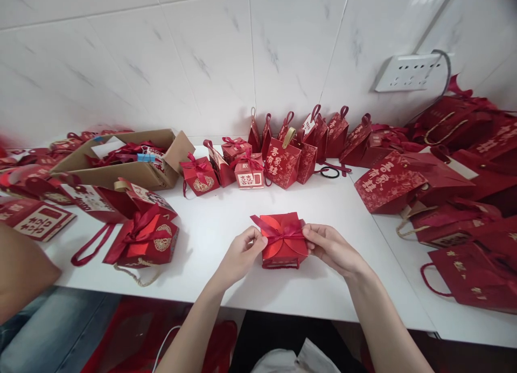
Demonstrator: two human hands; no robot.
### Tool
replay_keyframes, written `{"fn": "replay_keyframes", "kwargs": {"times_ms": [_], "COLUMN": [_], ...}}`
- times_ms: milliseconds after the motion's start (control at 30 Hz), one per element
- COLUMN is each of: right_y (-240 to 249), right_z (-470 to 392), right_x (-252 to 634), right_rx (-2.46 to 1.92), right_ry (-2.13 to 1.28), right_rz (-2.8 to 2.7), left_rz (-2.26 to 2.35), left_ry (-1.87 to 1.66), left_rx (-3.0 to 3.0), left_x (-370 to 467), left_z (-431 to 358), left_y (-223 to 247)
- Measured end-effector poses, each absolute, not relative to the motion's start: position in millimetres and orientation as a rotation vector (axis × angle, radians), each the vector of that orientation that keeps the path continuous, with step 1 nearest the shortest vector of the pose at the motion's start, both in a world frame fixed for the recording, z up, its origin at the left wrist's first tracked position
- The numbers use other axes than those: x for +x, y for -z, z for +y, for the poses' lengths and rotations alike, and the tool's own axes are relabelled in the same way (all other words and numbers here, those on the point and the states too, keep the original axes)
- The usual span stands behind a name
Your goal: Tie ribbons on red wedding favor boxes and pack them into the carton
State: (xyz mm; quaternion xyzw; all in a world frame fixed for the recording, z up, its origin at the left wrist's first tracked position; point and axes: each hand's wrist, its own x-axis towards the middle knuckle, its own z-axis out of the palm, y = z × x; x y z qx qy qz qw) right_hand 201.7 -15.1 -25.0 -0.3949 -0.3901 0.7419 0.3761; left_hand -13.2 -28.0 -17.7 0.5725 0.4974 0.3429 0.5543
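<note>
Red gift box (285, 249) sits directly between the two sets of fingers, lid up, petal flaps folded in at the top. Left hand (244, 254): thumb and forefinger pinched narrow on the dark red ribbon (283, 235) at the box's left side, one ribbon end poking up just beyond the fingertips. Right hand (333, 249): thumb and forefinger closed on the ribbon at the right side, remaining fingers curled against the box wall. Knot lies midway between the two grips. White table (226, 227) shows as a bare strip left of the left fingers, as far as a ribboned box (143, 238); another strip right of the right fingers, up to a table seam and piled red bags (456, 216). Beyond the fingertips, a band of tabletop, then a row of small bags and boxes (283, 160) and scissors (329, 172) near the wall. Table's front edge runs near, on the wearer's side of both hands.
</note>
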Motion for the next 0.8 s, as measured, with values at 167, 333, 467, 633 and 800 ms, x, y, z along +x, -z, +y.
{"fn": "replay_keyframes", "kwargs": {"times_ms": [167, 333, 467, 633, 800], "right_y": [31, 36, 29, 11, 6], "right_z": [-16, -12, -2, 21, 48], "right_x": [205, 214, 210, 196, 188], "right_rx": [-1.019, -1.075, -1.235, -1.292, -1.433], "right_ry": [-1.893, -1.898, -1.67, -1.447, -1.295], "right_rz": [-0.977, -1.007, -1.129, -1.249, -1.414], "left_rz": [1.249, 1.268, 1.309, 1.281, 1.231], "left_ry": [-0.821, -0.808, -0.837, -0.983, -0.956], "left_rx": [1.337, 1.351, 1.378, 1.54, 1.694], "left_x": [-11, -12, -9, -5, -4], "left_z": [-29, -28, -28, -31, -30], "left_y": [25, 20, 14, 15, 11]}}
